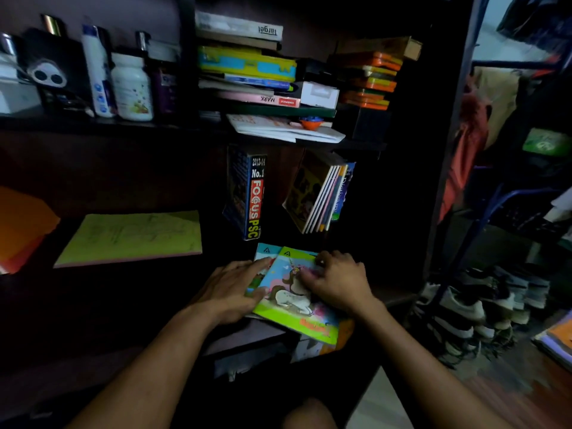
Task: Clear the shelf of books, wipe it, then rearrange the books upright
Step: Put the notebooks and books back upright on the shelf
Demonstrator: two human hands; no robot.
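Note:
A thin picture book with a unicorn cover (291, 298) lies flat on a few other thin books (263, 252) at the front of the dark shelf (399, 295). My left hand (235, 289) rests with straight fingers on the left side of this pile. My right hand (335, 280) has its fingers curled over the unicorn book's far right edge, thumb on the cover. Behind them a thick blue book (250, 196) stands upright. Several thin books (322, 196) lean to the right of it.
The shelf above holds a flat stack of books (247, 66) and orange cases (368, 78). Bottles (130, 85) stand at upper left. A green notebook (133, 236) and an orange folder (21, 224) lie on the left. Shoes (464, 308) and hanging clothes fill the right.

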